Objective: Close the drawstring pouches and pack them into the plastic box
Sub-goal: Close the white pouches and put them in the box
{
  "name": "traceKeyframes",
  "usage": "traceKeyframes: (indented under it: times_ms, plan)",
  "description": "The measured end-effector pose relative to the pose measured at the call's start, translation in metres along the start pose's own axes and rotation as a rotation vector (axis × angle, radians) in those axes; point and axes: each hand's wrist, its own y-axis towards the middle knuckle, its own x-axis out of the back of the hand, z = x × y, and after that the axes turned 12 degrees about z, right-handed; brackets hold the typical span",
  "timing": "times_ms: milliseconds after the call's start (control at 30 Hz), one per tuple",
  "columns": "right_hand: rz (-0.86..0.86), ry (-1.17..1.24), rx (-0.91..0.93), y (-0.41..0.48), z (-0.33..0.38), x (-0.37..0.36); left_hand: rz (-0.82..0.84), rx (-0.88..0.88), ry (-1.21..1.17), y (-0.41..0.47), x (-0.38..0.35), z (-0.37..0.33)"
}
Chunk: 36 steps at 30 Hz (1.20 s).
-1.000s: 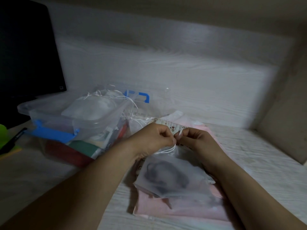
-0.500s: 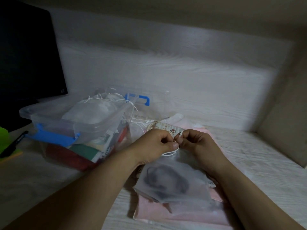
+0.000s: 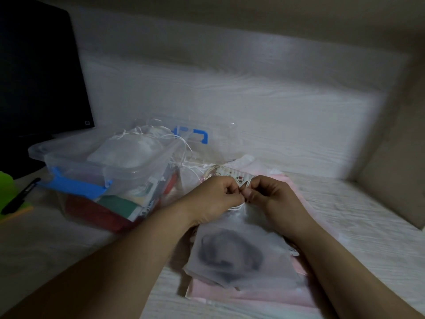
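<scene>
Left hand [image 3: 216, 196] and right hand [image 3: 269, 199]: both curled, fingertips meeting, each pinching the white drawstring [image 3: 238, 206] at the mouth of the translucent pouch [image 3: 234, 254]. A short loop of cord hung just below the left thumb. Whether a knot was being formed could not be told; the fingers hid it.

Pouch: lay flat on the table [image 3: 356, 215] directly below the hands, mouth away from the person and gathered under the fingers. A dark item [image 3: 230, 252] showed through the fabric, shape unclear. It rested on a stack of pink pouches [image 3: 253, 298]. A patterned pouch [image 3: 232, 177] lay just beyond the knuckles.

Change over the last second: very little. Hands remained at the pouch mouth in the same pinch, drifting only slightly. The pouch had not shifted on the stack. The cord loop stayed short.

Judgement: the closing step was in hand, probably near its end, cinching or tying. This pouch was not yet packed.

Plastic box [image 3: 76, 155]: to the left, near the left forearm, lid off, blue latch [image 3: 76, 185] on its near side. White pouches [image 3: 128, 150] with loose cords already filled it to about the rim. Room for more looked limited. The pink stack remained outside, so several pouches appeared left to do.

Beyond: dark monitor [image 3: 39, 77] at far left, pen [image 3: 20, 196] beside a green object [image 3: 7, 192].
</scene>
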Motion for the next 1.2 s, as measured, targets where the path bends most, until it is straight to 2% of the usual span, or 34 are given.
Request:
traceKeyframes:
  times_ms: [267, 367, 500, 600, 767, 933, 1100, 1200]
  plan:
    - [0.021, -0.137, 0.069, 0.001, -0.003, -0.001, -0.07, -0.068, 0.152, 0.001, -0.009, -0.002]
    - [0.017, 0.009, 0.062, 0.001, -0.001, -0.002, 0.012, -0.048, 0.042, 0.002, -0.001, 0.002]
    - [0.064, 0.259, -0.045, 0.0, 0.003, -0.001, 0.098, -0.097, -0.088, -0.003, 0.006, 0.002]
    - [0.089, 0.334, -0.079, -0.002, 0.005, 0.0, 0.114, -0.111, -0.133, -0.006, 0.007, -0.004]
    - [-0.015, 0.368, -0.105, -0.001, 0.005, 0.0, 0.029, -0.097, -0.049, -0.009, 0.012, -0.004]
    - [-0.145, 0.277, -0.095, 0.001, 0.002, 0.001, -0.062, -0.056, 0.033, -0.006, 0.014, -0.002]
    - [-0.138, 0.304, -0.108, 0.0, 0.005, 0.002, -0.103, -0.019, 0.05, -0.006, 0.01, -0.001]
    - [-0.03, 0.359, -0.151, -0.006, 0.005, 0.005, -0.156, 0.033, 0.052, -0.008, 0.007, -0.003]
